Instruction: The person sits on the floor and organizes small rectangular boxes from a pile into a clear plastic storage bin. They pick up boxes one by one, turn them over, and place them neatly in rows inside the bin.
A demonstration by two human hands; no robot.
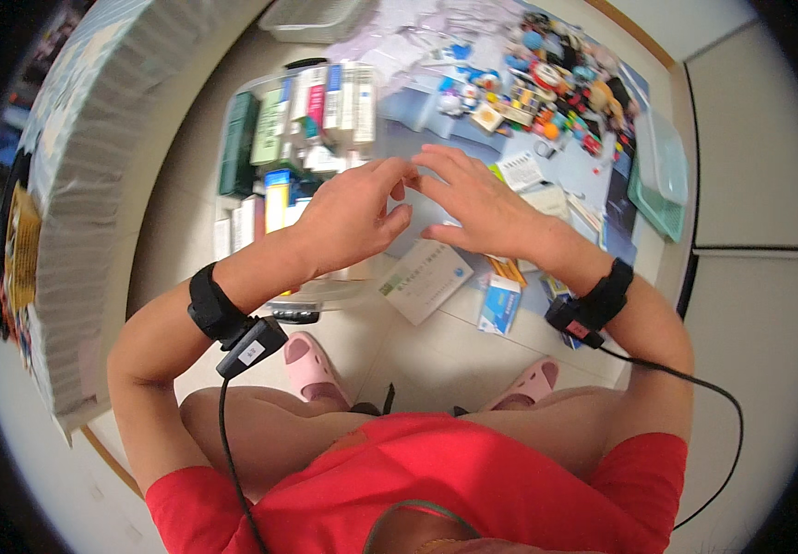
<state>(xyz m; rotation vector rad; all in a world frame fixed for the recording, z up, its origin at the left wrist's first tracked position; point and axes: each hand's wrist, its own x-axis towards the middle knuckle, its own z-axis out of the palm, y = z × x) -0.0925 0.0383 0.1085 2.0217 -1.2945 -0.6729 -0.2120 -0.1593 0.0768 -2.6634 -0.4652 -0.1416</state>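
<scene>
My left hand (361, 208) is raised over the right side of a clear plastic bin (230, 111), its fingers bent and the thumb apart. I see nothing in its grasp. Fingers spread, my right hand (478, 201) faces it, also holding nothing visible; the fingertips of both hands meet or overlap, and I cannot tell if they touch. Upright medicine-type boxes (365, 104) and a dark green box (239, 144) fill the bin, partly hidden by my left hand. Below the hands, a flat white box (426, 280) bearing print lies on the floor beside a small blue-and-white box (499, 305).
Small toys and figurines (565, 83) are heaped on a blue-grey sheet (406, 104). Stacked plastic baskets (658, 166) stand at the right by a pale cabinet (759, 145). A white basket (316, 19) lies at the back. My pink slippers (312, 363) rest on the tiles; cables trail from both wrist straps.
</scene>
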